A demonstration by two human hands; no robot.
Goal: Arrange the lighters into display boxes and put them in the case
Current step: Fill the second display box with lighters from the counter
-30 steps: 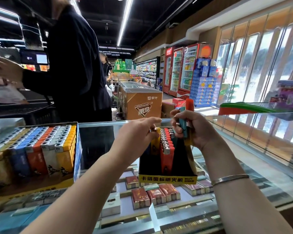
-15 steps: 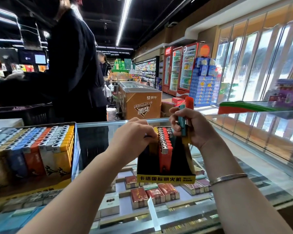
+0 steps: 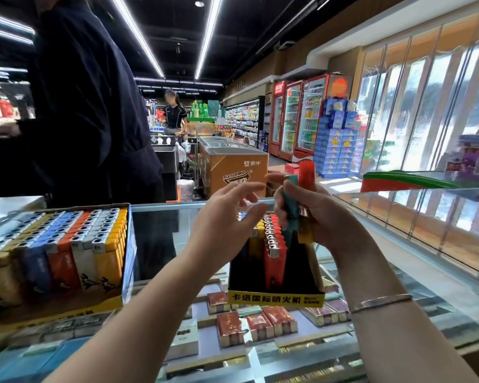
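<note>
Head view: right hand (image 3: 324,217) grips spare lighters (image 3: 299,205); left hand (image 3: 227,217) loose, empty, reaching beside them. Box (image 3: 274,297) below grip approx half filled; casing not begun.

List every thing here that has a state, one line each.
Left hand: open, fingers spread above the black box, holding nothing.
Right hand: grips a bunch of lighters.
Black box: partly filled, red row in the middle.
Blue box: full.
Glass case: both boxes on top.
</note>
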